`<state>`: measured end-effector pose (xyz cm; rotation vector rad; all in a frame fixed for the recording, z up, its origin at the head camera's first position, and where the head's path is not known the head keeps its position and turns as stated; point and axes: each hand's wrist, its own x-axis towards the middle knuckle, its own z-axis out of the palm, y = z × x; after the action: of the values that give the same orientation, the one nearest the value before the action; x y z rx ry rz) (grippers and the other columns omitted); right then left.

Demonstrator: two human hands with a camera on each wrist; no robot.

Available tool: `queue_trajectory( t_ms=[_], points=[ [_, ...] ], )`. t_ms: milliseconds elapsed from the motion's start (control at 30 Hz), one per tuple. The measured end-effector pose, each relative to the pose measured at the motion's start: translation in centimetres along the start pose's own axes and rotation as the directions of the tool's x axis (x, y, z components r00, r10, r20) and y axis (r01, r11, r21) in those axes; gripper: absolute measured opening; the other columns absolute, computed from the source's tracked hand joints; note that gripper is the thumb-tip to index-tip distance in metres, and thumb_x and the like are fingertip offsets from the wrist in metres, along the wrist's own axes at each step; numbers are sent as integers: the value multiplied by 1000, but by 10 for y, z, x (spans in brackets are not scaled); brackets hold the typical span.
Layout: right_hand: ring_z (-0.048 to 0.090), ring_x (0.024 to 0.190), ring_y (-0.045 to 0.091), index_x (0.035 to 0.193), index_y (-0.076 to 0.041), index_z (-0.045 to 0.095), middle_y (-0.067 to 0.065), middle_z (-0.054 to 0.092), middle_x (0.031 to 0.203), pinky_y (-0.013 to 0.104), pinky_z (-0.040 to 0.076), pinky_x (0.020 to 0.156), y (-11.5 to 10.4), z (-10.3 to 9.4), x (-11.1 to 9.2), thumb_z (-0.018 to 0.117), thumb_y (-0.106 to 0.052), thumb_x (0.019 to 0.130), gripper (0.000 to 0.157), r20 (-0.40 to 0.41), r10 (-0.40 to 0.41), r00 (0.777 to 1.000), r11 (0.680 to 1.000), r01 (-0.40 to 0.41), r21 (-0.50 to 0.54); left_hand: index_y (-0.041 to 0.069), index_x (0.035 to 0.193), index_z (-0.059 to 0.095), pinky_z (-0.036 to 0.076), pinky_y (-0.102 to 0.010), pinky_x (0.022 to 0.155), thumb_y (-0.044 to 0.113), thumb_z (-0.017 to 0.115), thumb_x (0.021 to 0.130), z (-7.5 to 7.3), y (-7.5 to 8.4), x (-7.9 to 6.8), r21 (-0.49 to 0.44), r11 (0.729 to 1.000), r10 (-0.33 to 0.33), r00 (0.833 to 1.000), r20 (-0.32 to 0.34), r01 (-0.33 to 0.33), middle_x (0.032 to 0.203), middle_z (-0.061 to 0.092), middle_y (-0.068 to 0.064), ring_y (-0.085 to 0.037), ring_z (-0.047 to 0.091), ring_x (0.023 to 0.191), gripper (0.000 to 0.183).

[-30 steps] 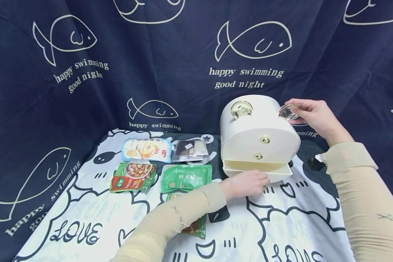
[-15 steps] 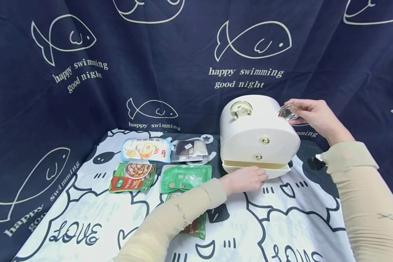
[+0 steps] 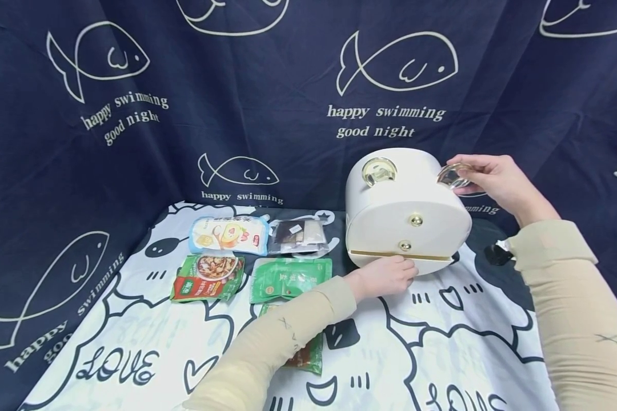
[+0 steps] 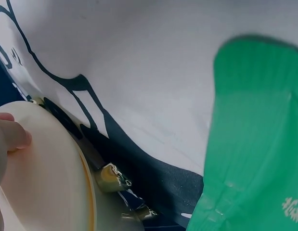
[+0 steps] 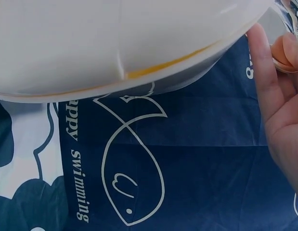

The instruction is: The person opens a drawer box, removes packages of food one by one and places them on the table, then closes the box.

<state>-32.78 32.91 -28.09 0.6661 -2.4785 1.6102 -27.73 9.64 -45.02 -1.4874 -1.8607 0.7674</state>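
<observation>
A white, rounded storage box (image 3: 401,188) with two shiny gold ear-like discs and gold knobs stands at the back right. Its bottom drawer (image 3: 437,266) is out by a narrow gap. My left hand (image 3: 385,277) presses on the drawer's front from below the knobs. In the left wrist view, fingers (image 4: 14,134) touch the white front. My right hand (image 3: 493,180) pinches the right gold disc (image 3: 453,177) between thumb and fingers. That hand (image 5: 283,106) shows at the right of the right wrist view, beside the box's side.
Left of the box lie a white-blue pouch (image 3: 229,235), a clear packet with dark contents (image 3: 298,235), a red-green food pouch (image 3: 208,278) and a green pouch (image 3: 291,278). Another green pouch (image 3: 308,357) is partly under my left forearm. A dark fish-print curtain (image 3: 288,103) hangs behind.
My left hand has moved toward the box, and the bottom drawer has slid in from well open to a narrow gap. My right hand has stayed on the gold disc.
</observation>
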Motion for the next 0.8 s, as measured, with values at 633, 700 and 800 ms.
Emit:
queue_trajectory(
  t_ms=[633,700,800],
  points=[
    [68,88,9,118,11,54,-1,72,98,27,55,66,2,-3,-2,57,-4,91,31,37,-27,999,999,26,42,22,108,66,39,-27,86,15,30,98,8,0,3,13,1000,-15,1000,-18,15,109,57,6,-13,52,102,37],
    [68,87,9,118,11,55,-2,72,98,27,55,66,1,-4,-2,57,-5,91,31,36,-21,999,999,21,25,21,109,66,39,-27,86,14,31,98,9,-1,3,11,1000,-9,1000,-17,9,109,57,6,-13,51,102,38],
    [69,84,8,118,8,56,-4,72,97,25,55,66,0,-4,-1,57,-5,92,30,28,-12,1000,1000,13,-13,20,111,66,40,-27,85,13,30,97,11,-2,3,22,1000,-3,1000,-20,3,109,57,5,-14,52,101,39]
  ],
)
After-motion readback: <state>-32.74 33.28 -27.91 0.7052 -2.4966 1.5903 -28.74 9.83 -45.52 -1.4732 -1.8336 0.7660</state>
